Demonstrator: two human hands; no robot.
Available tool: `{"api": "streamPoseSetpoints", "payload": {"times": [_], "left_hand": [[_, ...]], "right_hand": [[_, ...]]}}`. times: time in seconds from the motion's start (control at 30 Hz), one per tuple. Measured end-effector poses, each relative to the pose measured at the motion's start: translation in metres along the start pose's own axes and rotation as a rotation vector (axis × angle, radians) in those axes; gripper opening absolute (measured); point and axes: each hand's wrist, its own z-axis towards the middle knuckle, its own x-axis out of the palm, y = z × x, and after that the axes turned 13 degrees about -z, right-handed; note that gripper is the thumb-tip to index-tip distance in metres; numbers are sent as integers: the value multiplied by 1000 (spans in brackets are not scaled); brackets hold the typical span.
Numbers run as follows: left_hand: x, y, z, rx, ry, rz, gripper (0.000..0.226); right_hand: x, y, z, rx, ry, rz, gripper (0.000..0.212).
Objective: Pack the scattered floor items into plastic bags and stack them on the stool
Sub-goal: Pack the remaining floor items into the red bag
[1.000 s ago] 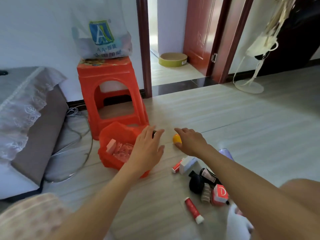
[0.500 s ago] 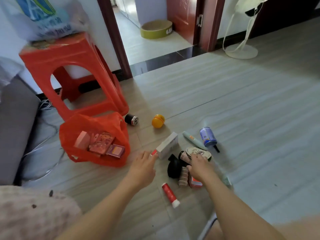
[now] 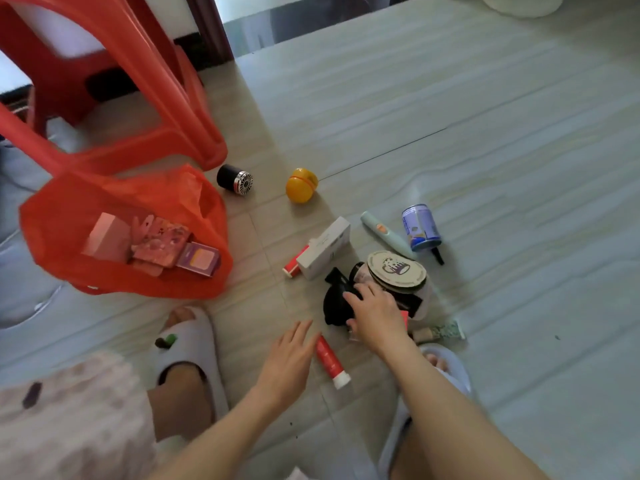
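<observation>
A red plastic bag (image 3: 69, 216) stands open on the floor at the left with several small boxes inside, in front of the orange stool (image 3: 180, 109). My right hand (image 3: 375, 315) lies with bent fingers on a black item (image 3: 334, 301) in a pile, below a round tin (image 3: 396, 271); what it covers is hidden. Fingers straight, my left hand (image 3: 287, 365) hovers beside a red tube with a white cap (image 3: 330, 358). Further out lie a white box (image 3: 323, 247), a yellow round item (image 3: 301, 185), a black cylinder (image 3: 233, 180), a blue can (image 3: 420, 226) and a teal pen-like device (image 3: 384, 235).
A second red tube (image 3: 294, 263) sticks out from under the white box. A green patterned tube (image 3: 443, 332) lies right of the pile. My feet in pale slippers (image 3: 187, 344) flank my arms. Grey bedding lies at the far left, a doorway behind the stool.
Both hands have drawn back from the yellow item and the bag towards me. The right hand has come down on the pile, the left beside the red tube. The view has tilted down.
</observation>
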Motion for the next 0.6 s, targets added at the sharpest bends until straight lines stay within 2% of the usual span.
{"api": "streamPoseSetpoints", "payload": {"times": [0.1, 0.17, 0.27, 0.37, 0.43, 0.47, 0.53, 0.6], "left_hand": [[16, 18, 18, 88, 45, 32, 75], [30, 30, 31, 163, 65, 92, 75], [47, 43, 46, 297, 96, 108, 55], [51, 46, 56, 366, 78, 97, 16], [50, 49, 60, 399, 66, 151, 12], [47, 52, 61, 399, 81, 177, 13], [39, 61, 59, 347, 133, 162, 32], [17, 67, 50, 224, 111, 87, 41]], "right_hand": [[9, 4, 23, -141, 59, -103, 68], [15, 5, 37, -189, 51, -192, 76], [26, 5, 49, -276, 89, -245, 83], [33, 4, 56, -316, 192, -216, 79], [38, 4, 60, -314, 188, -233, 77], [38, 5, 60, -314, 175, -225, 75], [36, 6, 55, -272, 164, -180, 73], [29, 8, 50, -142, 208, -83, 76]]}}
